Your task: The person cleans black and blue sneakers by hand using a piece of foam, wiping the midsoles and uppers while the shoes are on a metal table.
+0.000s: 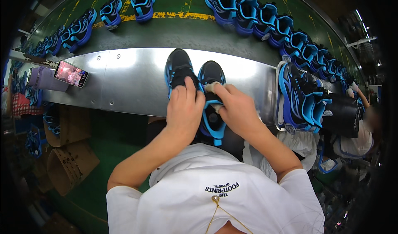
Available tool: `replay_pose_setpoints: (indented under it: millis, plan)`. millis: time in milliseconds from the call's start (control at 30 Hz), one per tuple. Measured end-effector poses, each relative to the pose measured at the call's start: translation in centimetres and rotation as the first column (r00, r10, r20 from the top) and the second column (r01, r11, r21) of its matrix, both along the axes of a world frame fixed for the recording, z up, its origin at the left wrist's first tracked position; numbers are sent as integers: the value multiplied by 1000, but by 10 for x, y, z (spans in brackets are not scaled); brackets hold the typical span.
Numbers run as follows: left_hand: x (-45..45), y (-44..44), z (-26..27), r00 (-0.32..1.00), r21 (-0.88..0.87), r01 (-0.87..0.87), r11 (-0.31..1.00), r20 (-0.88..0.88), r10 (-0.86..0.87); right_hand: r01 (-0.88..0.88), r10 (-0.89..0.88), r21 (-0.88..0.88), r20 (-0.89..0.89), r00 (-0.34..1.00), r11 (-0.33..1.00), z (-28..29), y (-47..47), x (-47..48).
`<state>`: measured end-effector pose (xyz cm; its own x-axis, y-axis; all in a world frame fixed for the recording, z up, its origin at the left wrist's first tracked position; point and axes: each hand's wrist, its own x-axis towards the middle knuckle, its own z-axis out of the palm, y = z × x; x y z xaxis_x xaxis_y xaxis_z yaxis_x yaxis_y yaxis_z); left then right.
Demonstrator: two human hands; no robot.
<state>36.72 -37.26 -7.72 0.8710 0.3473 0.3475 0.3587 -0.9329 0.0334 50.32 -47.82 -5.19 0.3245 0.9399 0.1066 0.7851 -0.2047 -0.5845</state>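
Two black sneakers with blue trim are side by side in front of me, toes pointing away. The left sneaker (179, 58) rests on the metal bench; the right sneaker (212, 71) reaches back over its near edge. My left hand (184, 113) lies over the left sneaker's laces, fingers bent and partly apart, near the gap between the shoes. Whether it grips anything is hidden. My right hand (234, 105) has pale covers on index finger and thumb. These two digits pinch the right sneaker around its tongue, above the open collar.
A phone (71, 74) leans on a purple cup (46, 78) at left. Sneakers (252, 15) line the green conveyor belt (174, 32) beyond the bench. A metal tray (277, 109) with more sneakers stands at right. Cardboard boxes (67, 165) sit lower left; a co-worker's arm (362, 97) shows far right.
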Motion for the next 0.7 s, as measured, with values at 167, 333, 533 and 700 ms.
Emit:
replay_pose_setpoints:
  millis: [167,333,533,700]
  plan:
    - [2,3,-3,988,-259,-134,957,-107,110,13,-12,-52,14,1000,999,0,10,-3]
    - [-16,-4,5,997,-596,-52,802,17,77,-75,71,64,64,995,995,-17,-35,-16]
    - [-16,4,14,999,-579,-27,815,-43,3,-171,170,-7,159,973,985,-15,-35,-16]
    - [-9,42,17,990,-692,65,719,-47,-135,-184,185,-26,69,980,983,-8,-34,-6]
